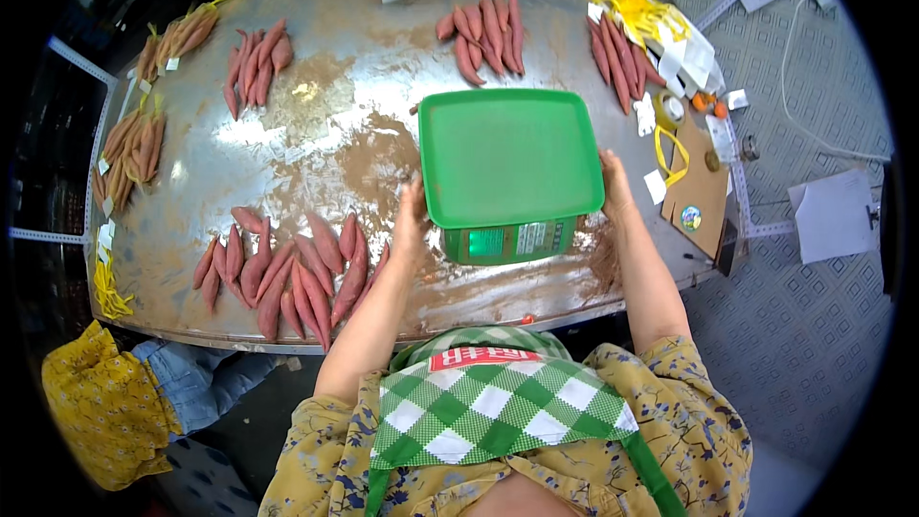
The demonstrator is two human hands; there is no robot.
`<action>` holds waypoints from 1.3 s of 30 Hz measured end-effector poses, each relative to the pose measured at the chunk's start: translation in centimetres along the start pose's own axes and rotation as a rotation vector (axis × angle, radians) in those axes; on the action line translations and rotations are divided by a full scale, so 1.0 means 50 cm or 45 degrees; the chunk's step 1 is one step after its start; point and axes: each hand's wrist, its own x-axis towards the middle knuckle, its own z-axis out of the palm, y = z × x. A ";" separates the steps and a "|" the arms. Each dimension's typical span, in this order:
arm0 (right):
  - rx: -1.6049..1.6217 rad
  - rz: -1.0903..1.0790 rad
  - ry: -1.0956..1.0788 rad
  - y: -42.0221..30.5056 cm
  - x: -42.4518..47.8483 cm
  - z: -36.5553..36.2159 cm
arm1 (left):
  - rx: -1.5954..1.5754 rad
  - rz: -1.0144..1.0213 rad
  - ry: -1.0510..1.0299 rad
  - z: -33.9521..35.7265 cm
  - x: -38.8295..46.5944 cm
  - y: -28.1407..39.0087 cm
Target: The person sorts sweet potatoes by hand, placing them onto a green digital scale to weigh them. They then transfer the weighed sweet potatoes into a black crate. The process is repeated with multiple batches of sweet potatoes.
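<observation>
A green digital weighing scale [454, 247] with a lit display stands before me on the metal table. On top of it is a green plastic tray [511, 158] with nothing lying in it. My left hand [412, 219] holds the near left side, while my right hand [614, 183] grips the right edge. Whether the scale is lifted off the table cannot be seen. Loose red-skinned sweet potatoes [314, 280] lie to the left of my left forearm. Beyond the tray rests another group of sweet potatoes [490, 36].
More sweet potatoes lie at the far left [257, 64] and right [623, 61] of the metal table [287, 165]. Net-bagged sweet potatoes [133, 147] line its left edge. Yellow net bags [642, 14], cardboard [693, 190] and tape [670, 110] occupy the right. Another person [115, 402] is at lower left.
</observation>
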 end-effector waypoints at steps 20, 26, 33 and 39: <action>-0.415 -0.048 0.291 0.099 -0.185 -0.026 | -0.090 0.181 0.409 -0.147 -0.200 0.000; -0.639 -0.121 0.283 0.112 -0.166 -0.005 | -0.058 0.164 0.341 -0.206 -0.219 -0.012; -0.710 -0.127 0.266 0.122 -0.170 0.004 | -0.051 0.242 0.426 -0.265 -0.257 0.014; -0.787 -0.234 0.178 0.137 -0.147 -0.004 | -0.096 0.202 0.412 -0.300 -0.250 0.012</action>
